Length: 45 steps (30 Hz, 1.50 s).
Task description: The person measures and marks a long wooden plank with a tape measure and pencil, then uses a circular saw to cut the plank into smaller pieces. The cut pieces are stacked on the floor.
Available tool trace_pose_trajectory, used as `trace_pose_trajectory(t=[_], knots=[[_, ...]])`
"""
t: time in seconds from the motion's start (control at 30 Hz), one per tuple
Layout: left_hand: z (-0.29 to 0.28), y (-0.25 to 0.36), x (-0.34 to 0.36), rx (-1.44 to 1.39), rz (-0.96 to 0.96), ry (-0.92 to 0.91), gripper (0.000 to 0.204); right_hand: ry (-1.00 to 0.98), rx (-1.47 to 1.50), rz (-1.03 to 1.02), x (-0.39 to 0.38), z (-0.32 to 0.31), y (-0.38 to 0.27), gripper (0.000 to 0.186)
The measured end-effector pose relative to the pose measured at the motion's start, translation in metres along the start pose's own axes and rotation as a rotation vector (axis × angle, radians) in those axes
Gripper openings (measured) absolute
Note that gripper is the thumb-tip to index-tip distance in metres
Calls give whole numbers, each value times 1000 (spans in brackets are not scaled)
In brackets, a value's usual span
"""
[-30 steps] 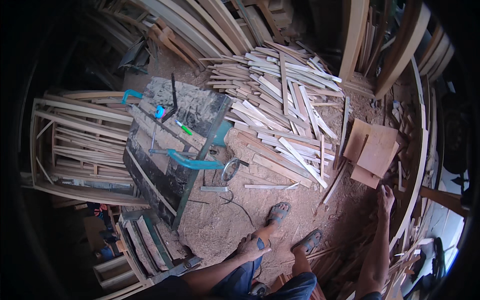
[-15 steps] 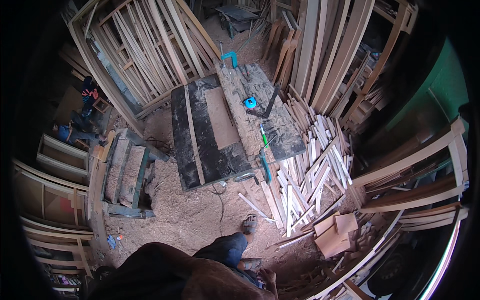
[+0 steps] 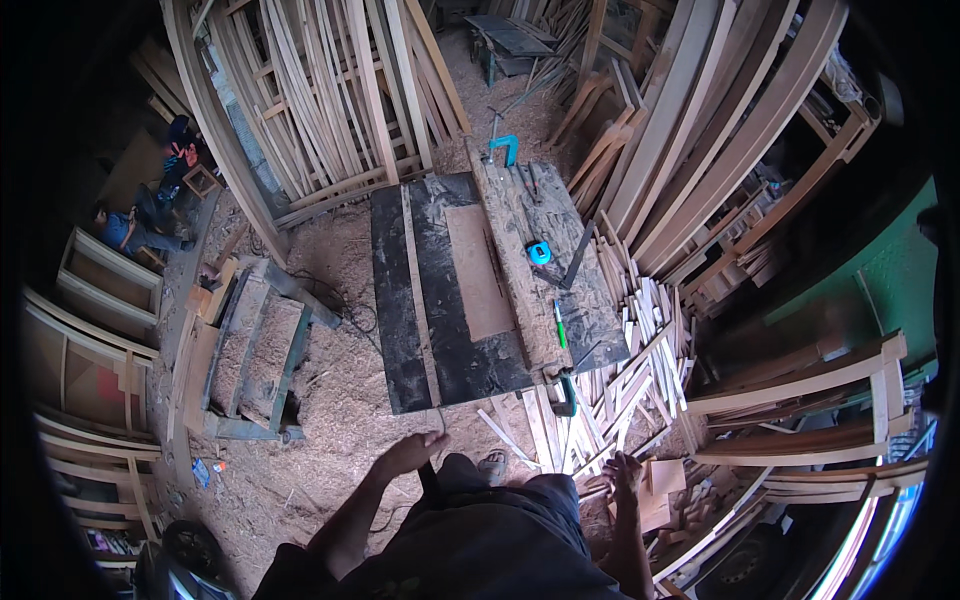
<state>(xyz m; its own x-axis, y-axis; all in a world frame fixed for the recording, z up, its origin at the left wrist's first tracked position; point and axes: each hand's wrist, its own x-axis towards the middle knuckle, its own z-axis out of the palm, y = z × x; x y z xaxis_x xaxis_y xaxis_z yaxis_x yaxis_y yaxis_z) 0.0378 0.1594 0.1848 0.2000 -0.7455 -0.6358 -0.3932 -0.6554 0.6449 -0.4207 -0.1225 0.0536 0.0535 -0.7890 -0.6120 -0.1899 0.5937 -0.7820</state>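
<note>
My left hand (image 3: 408,455) is just in front of the near edge of a black-topped saw table (image 3: 408,385). Its fingers point right, and whether they hold anything is too small to make out. To the right, my right hand (image 3: 623,474) hangs near some brown board pieces (image 3: 660,480), fingers loosely bent and a little apart, nothing seen in them. On the table lies a wooden fence board (image 3: 520,290) with a teal clamp (image 3: 505,148) at its far end and a darker clamp (image 3: 567,395) at its near end. A blue tape measure (image 3: 539,252), a black square (image 3: 576,264) and a green marker (image 3: 561,330) lie beside it.
Thin white offcuts (image 3: 640,350) pile against the table's right side. Tall planks (image 3: 690,130) lean behind, and a wooden rack (image 3: 330,100) stands at far left. A sawdust-covered bench (image 3: 262,350) is on the left. Two people (image 3: 125,230) sit at the far left. Sawdust (image 3: 340,440) covers the floor.
My body has turned and straightened to face the table, which now appears farther right and lower. My left hand has come into view, and my right hand has risen from beside the leg.
</note>
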Motion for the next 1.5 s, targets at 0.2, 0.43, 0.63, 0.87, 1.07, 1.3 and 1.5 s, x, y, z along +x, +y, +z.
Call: trace_pose_trajectory(t=[0.2, 0.43, 0.63, 0.87, 1.07, 1.3, 1.5], knots=[[129, -125, -39, -595, -307, -321, 77, -228, -126, -272, 73, 119, -188, 38], [99, -150, -85, -662, -424, 820, 78, -479, -346, -429, 213, 296, -300, 30], [118, -109, -138, -1038, -650, 840, 70, -388, -1039, -909, 310, 418, -304, 45], [100, -9, -144, -1091, -760, 847, 65, -574, -1443, -740, 340, 467, -282, 73], [37, 32, -87, -895, -610, 812, 63, -540, -1161, -1091, 346, 462, -292, 62], [-73, 103, 48, -556, -243, 725, 56, -302, -769, -998, 274, 430, -307, 31], [-120, 187, 158, -91, 348, 770, 58, -1124, -506, -884, 96, 354, -301, 28]])
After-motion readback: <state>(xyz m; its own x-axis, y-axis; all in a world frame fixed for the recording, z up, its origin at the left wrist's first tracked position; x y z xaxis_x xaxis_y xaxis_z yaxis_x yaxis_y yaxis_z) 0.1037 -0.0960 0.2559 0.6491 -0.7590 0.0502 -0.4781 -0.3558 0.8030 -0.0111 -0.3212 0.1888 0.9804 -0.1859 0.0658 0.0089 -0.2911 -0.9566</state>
